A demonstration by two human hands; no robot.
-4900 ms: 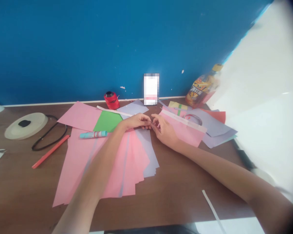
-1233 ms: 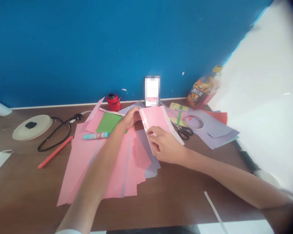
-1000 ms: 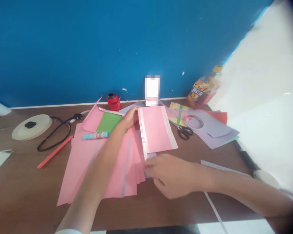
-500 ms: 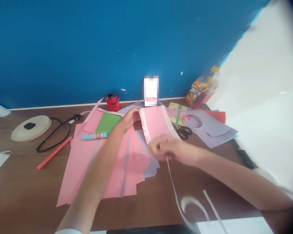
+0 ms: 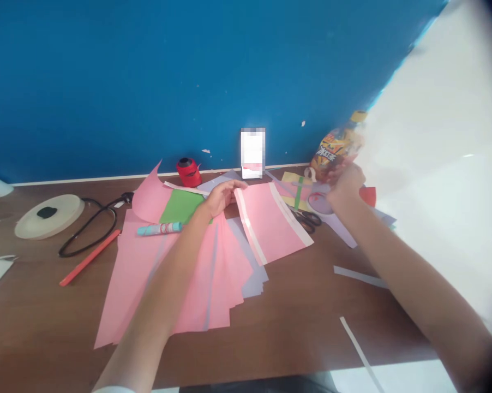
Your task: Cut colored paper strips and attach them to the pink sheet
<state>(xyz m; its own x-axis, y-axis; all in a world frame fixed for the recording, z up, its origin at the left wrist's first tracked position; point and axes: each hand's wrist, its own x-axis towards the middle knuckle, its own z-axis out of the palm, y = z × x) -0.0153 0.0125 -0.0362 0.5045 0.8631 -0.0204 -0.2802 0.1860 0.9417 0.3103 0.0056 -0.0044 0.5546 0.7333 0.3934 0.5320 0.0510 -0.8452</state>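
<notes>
A brown desk (image 5: 303, 311) stands against a deep blue wall (image 5: 148, 82), with a pale surface sloping away at the right. In the middle, just above the desk, is a single pink sheet (image 5: 276, 221), tilted, with white strips (image 5: 291, 215) along its left and right edges. Whether its lower edge touches the desk cannot be told.

The person's left hand (image 5: 222, 197) pinches the top left corner, fingers closed on the paper. The right hand (image 5: 347, 177) is well apart from the sheet, in front of a drink bottle (image 5: 331, 153); it is blurred, so how far it is open, and whether it has hold of anything, cannot be told. The step in hand appears to be work on the sheet's stripped edges; the next move seems to call for a steady left pinch, since thin paper bends easily.

Black-handled scissors (image 5: 309, 220) lie partly hidden by the sheet's right edge, possibly in the way. Near them are a ring-shaped roll (image 5: 310, 204) and lilac paper (image 5: 342, 229). A fan of pink papers (image 5: 189, 305) spreads beneath the left forearm, crowding that side, with a teal tube (image 5: 159, 228) on top. Behind stand a red spool (image 5: 189, 172) and an upright phone (image 5: 253, 150). Farther left lies a round lid (image 5: 49, 215).
</notes>
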